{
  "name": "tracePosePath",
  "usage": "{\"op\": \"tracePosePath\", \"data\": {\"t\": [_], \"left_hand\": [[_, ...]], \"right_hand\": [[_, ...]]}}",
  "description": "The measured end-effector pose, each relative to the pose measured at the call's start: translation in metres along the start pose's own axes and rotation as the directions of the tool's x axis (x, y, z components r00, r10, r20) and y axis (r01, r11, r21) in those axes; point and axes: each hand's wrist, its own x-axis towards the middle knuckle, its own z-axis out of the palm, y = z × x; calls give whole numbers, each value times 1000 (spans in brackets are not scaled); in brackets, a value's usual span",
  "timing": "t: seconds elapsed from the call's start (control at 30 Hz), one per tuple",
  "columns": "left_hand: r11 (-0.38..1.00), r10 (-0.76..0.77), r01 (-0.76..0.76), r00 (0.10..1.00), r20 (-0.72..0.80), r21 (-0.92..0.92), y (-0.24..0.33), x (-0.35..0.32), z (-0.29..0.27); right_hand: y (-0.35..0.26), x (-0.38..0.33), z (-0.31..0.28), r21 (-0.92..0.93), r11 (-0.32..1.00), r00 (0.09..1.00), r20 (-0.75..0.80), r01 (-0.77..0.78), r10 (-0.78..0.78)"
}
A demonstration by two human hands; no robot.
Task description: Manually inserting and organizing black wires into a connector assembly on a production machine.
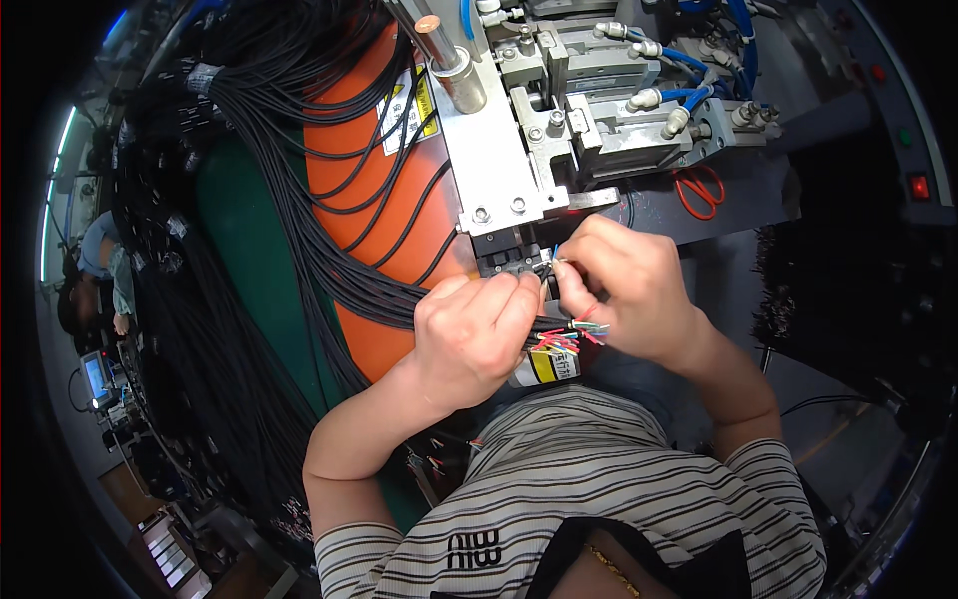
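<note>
My left hand (pixel 469 334) is closed, palm down, on a black cable at the front of a metal fixture (pixel 514 255). A bundle of black cables (pixel 344 275) runs in from the upper left and passes under that hand. The bundle's stripped ends, with red, green, white and blue wires (pixel 559 342), stick out between my two hands. My right hand (pixel 629 290) is closed in a pinch on thin wires by the fixture's small black block; a bit of blue wire (pixel 556 253) shows above its fingertips. The fingers hide most of the cable tip.
An orange surface (pixel 344 150) lies left of the machine, with a green mat (pixel 244 220) beyond it. Pneumatic cylinders (pixel 629 75) with blue hoses stand at the back. Red-handled scissors (pixel 699 192) lie at the right. Another person (pixel 100 250) is at the far left.
</note>
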Motion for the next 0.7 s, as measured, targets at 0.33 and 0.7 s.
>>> {"op": "tracePosePath", "data": {"t": [0.33, 0.7], "left_hand": [[996, -61, 65, 996, 72, -62, -5, -2, -5], [996, -54, 61, 993, 105, -68, -7, 1, -6]], "right_hand": [[1, -3, -1, -275, 961, 997, 71, 33, -13], [4, -4, 5, -299, 953, 999, 29, 41, -34]]}}
